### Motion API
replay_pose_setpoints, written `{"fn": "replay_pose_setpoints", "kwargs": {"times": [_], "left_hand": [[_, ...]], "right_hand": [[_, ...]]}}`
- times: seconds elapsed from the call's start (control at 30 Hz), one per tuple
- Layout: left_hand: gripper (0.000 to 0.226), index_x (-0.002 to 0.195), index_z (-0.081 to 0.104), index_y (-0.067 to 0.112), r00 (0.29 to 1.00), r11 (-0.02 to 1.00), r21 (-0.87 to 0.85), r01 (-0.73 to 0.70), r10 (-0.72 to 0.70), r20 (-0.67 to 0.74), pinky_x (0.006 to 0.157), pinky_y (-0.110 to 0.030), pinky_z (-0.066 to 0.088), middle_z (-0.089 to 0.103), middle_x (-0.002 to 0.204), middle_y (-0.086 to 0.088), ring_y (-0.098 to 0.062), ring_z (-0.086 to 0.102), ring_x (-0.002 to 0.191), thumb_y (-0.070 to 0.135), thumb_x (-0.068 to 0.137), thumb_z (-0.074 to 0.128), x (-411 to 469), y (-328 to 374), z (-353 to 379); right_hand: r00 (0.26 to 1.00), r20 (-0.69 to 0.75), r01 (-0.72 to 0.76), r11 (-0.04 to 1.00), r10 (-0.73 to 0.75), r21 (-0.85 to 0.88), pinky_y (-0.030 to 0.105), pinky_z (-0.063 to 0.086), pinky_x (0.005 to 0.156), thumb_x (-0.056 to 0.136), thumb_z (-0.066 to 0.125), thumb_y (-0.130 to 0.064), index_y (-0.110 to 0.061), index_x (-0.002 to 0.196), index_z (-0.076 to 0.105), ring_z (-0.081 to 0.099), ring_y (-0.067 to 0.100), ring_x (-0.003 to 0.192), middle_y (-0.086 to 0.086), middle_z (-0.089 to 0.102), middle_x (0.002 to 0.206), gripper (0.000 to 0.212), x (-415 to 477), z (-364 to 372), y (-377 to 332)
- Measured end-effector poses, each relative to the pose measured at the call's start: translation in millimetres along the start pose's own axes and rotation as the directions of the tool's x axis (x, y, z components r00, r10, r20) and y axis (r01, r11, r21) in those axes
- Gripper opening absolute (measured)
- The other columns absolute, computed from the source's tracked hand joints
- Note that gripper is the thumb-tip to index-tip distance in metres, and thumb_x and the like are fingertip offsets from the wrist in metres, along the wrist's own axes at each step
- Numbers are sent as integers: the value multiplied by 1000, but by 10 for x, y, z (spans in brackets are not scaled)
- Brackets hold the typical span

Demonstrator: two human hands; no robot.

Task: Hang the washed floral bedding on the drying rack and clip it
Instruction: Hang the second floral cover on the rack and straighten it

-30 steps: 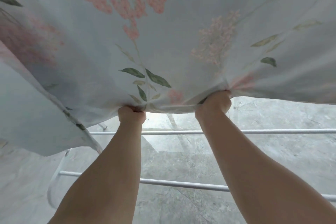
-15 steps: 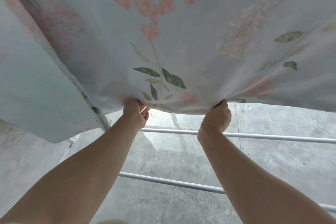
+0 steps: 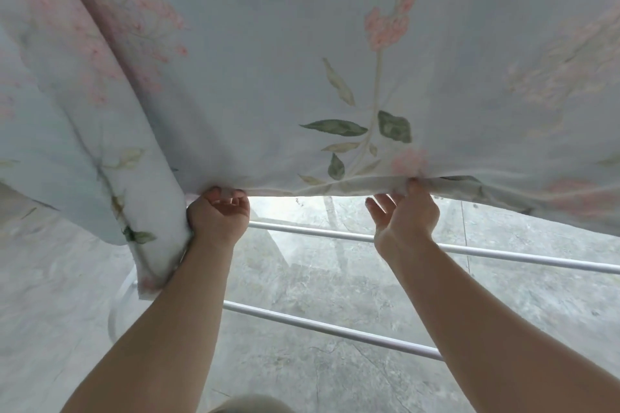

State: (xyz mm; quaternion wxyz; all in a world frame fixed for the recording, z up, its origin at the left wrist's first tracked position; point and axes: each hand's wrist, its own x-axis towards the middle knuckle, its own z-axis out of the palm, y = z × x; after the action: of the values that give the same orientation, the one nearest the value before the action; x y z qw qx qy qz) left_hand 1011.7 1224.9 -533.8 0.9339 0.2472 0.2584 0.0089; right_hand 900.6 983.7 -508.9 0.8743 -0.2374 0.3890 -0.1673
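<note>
both arms reached up; left hand (image 3: 218, 220) gripped the bedding (image 3: 268, 77) hem, right hand (image 3: 407, 220) pinched it, above white rack (image 3: 503, 252) rails and grey floor (image 3: 335, 379).

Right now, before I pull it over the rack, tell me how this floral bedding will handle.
Likely floppy: the floral bedding sags and folds beside the left hand. Probably light for its size, since the right hand holds its hem with only a pinch. It may slide on the smooth rack bars.
</note>
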Motion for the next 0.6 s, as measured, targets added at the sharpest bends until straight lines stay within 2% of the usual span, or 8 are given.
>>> {"fn": "replay_pose_setpoints", "kwargs": {"times": [0.1,0.2,0.3,0.4,0.5,0.6], "left_hand": [[6,84,61,14,1000,999,-40,-6,6,2,54,-22,45,64,75,-4,-20,57,63,20,83,59,4,125,-71],[23,89,63,14,999,997,-71,4,0,44,50,-19,46,66,81,-3,-18,58,60,36,94,57,45,242,-145],[17,84,63,17,998,997,-78,-11,16,68,50,-18,48,65,77,1,-16,61,59,29,95,55,89,341,-178],[19,75,61,19,997,993,-104,-54,60,56,52,-19,51,62,67,4,-14,61,53,23,92,55,99,440,-195],[12,67,62,18,991,983,-177,-50,70,111,55,-22,55,60,62,6,-13,62,51,19,79,59,95,547,-205],[20,72,64,18,993,981,-186,-61,78,87,55,-22,56,60,61,6,-13,63,51,18,90,55,186,641,-241]], "right_hand": [[995,75,-68,989,58,131,43,62,70,82,43,0,-8,95,62,69,33,99,13,61,97,25,22,41,9],[979,151,-151,986,139,67,40,61,72,74,41,11,-8,93,60,68,28,96,8,60,92,32,24,34,61],[959,207,-204,979,193,29,38,61,71,81,55,12,-7,105,66,71,28,97,10,68,95,32,15,28,117],[965,189,-190,981,182,26,38,62,74,87,69,3,-6,108,67,74,29,96,14,72,108,24,26,29,159],[982,159,-99,994,104,-42,38,62,79,90,69,-3,-7,106,67,75,24,93,12,73,111,16,118,-14,191],[989,140,-50,998,56,-42,39,62,81,92,68,-4,-7,100,68,74,24,94,12,72,111,9,205,-16,126]]}}
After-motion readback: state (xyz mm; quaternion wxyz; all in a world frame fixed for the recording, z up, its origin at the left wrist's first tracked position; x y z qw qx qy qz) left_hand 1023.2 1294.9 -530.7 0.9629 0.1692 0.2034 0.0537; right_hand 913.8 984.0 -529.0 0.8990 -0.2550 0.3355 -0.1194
